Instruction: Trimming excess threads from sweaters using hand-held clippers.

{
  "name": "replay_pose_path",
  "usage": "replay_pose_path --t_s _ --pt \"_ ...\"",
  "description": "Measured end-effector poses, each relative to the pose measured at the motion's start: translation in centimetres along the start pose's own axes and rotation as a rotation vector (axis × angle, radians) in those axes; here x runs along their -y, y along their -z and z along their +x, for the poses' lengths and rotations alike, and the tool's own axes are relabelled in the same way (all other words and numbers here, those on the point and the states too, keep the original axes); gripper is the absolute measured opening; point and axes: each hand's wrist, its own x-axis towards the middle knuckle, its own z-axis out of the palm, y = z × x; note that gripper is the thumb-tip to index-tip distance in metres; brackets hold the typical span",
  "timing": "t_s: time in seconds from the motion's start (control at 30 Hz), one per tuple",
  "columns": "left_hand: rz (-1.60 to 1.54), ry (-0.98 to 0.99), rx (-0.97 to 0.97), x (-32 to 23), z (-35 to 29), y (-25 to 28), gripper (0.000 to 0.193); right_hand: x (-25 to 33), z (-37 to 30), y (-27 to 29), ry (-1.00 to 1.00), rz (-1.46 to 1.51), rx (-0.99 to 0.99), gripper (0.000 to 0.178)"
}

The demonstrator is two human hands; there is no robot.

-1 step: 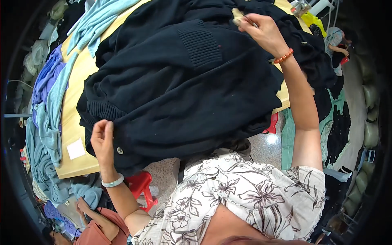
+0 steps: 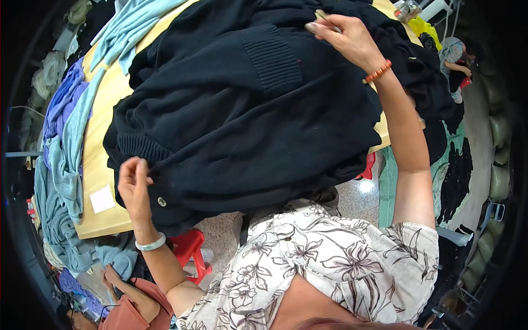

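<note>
A large black knitted garment [image 2: 242,132] lies spread and rumpled over the wooden table [image 2: 98,220]. One ribbed band [image 2: 272,58] shows near its upper middle, another [image 2: 142,147] at its left. Beside the left band, my left hand [image 2: 135,184] has its fingers curled in a loose pinch; whatever may be between them is too small to see. A round button [image 2: 161,202] sits on the black knit near that wrist. My right hand [image 2: 352,41], over the far right of the cloth, is closed on a small thin tool [image 2: 324,20] with a pale end; its kind is unclear.
Light blue knits [image 2: 63,187] and a purple one [image 2: 63,110] hang along the table's left edge. A white paper square [image 2: 102,199] lies near the corner. Below stands a red stool [image 2: 190,250]. One co-worker [image 2: 137,305] is at lower left, another [image 2: 454,58] at far right.
My left hand has lifted slightly away from the ribbed band. My right hand has shifted a little to the left, and the small tool has turned in its fingers.
</note>
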Motion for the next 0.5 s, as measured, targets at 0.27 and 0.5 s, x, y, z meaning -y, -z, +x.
replay_pose_path --t_s 0.27,0.5 --pt "0.268 0.145 -0.155 -0.1 10.1 1.5 0.059 3.2 6.2 -5.2 -0.259 0.185 0.400 0.038" --pt "-0.105 0.193 0.258 1.8 15.3 2.6 0.049 2.7 6.5 -5.1 -0.072 0.126 0.252 0.055"
